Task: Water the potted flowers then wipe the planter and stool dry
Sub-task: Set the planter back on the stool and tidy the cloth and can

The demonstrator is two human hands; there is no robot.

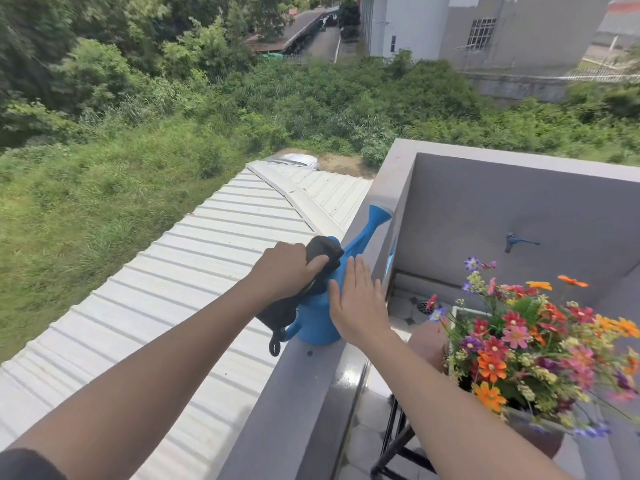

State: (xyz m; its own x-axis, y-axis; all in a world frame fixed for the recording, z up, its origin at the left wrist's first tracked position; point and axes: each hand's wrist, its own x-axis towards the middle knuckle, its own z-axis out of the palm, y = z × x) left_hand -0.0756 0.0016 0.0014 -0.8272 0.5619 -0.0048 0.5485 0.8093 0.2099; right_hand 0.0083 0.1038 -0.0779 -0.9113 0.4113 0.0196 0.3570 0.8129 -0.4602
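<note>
Outdoors, in the head view, a blue watering can (320, 317) stood at the centre of the frame on a narrow grey ledge (298, 393) above a metal roof (166, 278). The left hand (282, 270) had its fingers pinched on a black cloth (313, 268) draped over the can. The right hand (358, 303) lay flat against the can, fingers spread. The potted flowers (526, 344) sat at lower right. A careless tug on the cloth could tip the can over the edge.
</note>
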